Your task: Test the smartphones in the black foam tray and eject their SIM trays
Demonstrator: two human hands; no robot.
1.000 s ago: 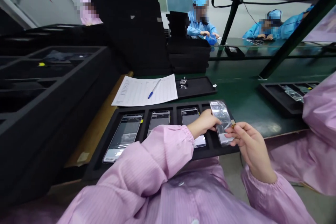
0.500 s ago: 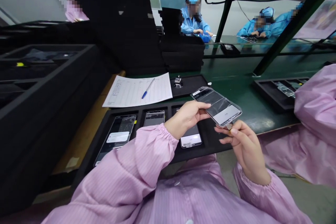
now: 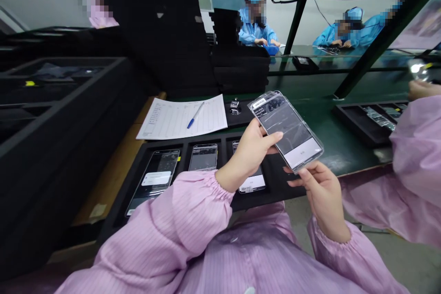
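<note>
Both my hands hold one phone [image 3: 285, 128] up above the black foam tray [image 3: 144, 149], its screen tilted towards me. My left hand [image 3: 250, 151] grips the phone's left edge with thumb and fingers. My right hand [image 3: 322, 193] pinches the phone's lower end from beneath. Three other phones lie in the tray's slots, the left one [image 3: 155, 179], the middle one [image 3: 203, 157] and one partly hidden behind my left hand [image 3: 253, 183]. My sleeves are pink.
A paper form [image 3: 182, 119] with a blue pen [image 3: 195, 115] lies beyond the tray. Black trays are stacked at the left [image 3: 51, 101] and at the back [image 3: 237, 62]. A pink-sleeved co-worker [image 3: 413, 147] sits at my right beside another tray [image 3: 358, 124]. People in blue work at the far bench.
The phone has been lifted out of the tray's rightmost slot and turned screen-up towards me. The co-worker's hand at the right has risen into view.
</note>
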